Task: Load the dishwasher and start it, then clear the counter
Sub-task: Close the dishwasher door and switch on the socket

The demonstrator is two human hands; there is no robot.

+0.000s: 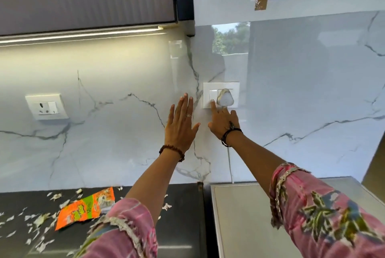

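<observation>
Your right hand (224, 120) presses one straight finger on the wall switch (213, 95) beside the plug (225, 97), seemingly powering the dishwasher (260, 216) below, while your left hand (180, 123) hovers released; next, clear the littered bench (183, 205).

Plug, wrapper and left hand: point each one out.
plug (225, 98), head view, on its white triangular body in the right-hand socket plate.
wrapper (83, 211), head view, on its orange middle, lying on the dark counter.
left hand (180, 125), head view, on the back of the hand.
</observation>
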